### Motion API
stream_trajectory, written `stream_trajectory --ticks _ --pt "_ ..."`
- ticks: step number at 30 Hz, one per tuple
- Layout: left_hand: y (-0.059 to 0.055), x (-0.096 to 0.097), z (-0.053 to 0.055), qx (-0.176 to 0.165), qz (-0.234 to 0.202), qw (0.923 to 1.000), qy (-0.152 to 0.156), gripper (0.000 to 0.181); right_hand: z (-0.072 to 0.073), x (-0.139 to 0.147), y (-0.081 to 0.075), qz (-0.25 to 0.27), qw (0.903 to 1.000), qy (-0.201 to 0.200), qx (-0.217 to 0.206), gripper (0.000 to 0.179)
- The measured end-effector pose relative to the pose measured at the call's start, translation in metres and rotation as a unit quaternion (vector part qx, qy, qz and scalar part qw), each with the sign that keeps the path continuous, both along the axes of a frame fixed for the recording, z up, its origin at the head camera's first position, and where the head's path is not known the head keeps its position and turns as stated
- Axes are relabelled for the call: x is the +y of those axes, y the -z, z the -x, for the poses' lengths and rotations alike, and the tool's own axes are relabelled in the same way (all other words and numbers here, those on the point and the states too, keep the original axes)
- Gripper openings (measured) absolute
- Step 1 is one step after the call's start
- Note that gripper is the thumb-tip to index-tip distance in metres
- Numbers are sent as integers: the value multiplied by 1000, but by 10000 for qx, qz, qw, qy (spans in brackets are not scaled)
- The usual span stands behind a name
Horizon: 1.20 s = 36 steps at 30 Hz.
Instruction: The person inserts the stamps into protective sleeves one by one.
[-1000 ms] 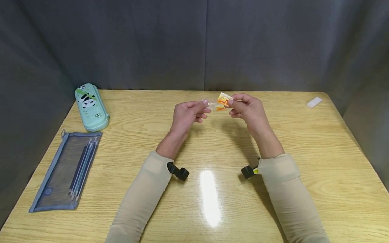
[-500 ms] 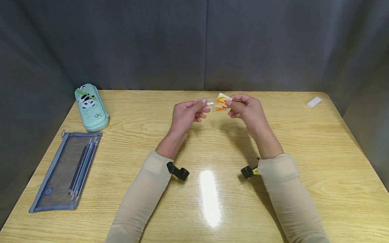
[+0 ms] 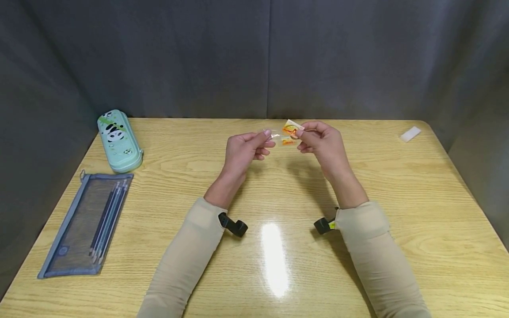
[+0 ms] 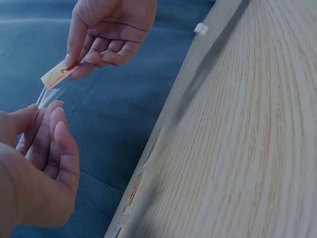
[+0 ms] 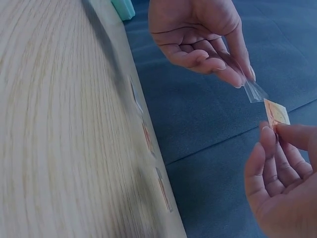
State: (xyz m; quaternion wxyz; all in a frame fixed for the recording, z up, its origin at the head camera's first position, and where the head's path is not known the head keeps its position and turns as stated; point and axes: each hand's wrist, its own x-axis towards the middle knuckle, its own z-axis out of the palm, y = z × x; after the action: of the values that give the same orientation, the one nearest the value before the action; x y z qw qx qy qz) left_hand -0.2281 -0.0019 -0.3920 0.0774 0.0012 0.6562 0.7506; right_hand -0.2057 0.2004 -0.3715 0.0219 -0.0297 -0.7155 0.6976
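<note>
Near the far table edge, my left hand [image 3: 242, 150] pinches a clear plastic wrapper [image 5: 254, 91] between thumb and fingertips. Opposite it, my right hand [image 3: 324, 143] pinches a small orange-and-cream printed piece [image 3: 292, 128], flat like card or paper. In the wrist views the wrapper meets or nearly meets the printed piece's edge; whether they are joined I cannot tell. Below, between the hands, shows another orange printed piece [image 3: 288, 141]. Several small flat pieces [image 4: 133, 192] lie along the table edge in the wrist views, partly blurred.
A mint pencil case [image 3: 119, 140] with a panda print stands at the far left. In front of it lies a blue mesh pouch [image 3: 75, 229] holding several pencils [image 3: 109, 221]. A small white block [image 3: 411, 134] lies at the far right. Dark curtains [image 3: 199, 62] surround the wooden table [image 3: 417, 198].
My right hand has shifted slightly left and up with the printed piece, which has turned a little. The left hand has barely moved, still pinching the wrapper.
</note>
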Motion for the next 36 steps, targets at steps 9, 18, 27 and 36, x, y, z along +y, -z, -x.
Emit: stream_trajectory --ticks 9,18,27,36 --pt "-1 0 -1 40 -25 10000 -84 31 0 -1 0 -429 9989 -105 -163 11" --pt "0 0 0 329 122 9993 -116 28 0 3 -1 -920 9943 -419 -337 20" --pt "1 -1 -2 587 663 9960 141 27 0 6 -4 -1233 9884 -703 -536 25" --pt "0 4 -3 338 703 9958 484 27 -1 3 -1 -1045 9917 -607 -448 19"
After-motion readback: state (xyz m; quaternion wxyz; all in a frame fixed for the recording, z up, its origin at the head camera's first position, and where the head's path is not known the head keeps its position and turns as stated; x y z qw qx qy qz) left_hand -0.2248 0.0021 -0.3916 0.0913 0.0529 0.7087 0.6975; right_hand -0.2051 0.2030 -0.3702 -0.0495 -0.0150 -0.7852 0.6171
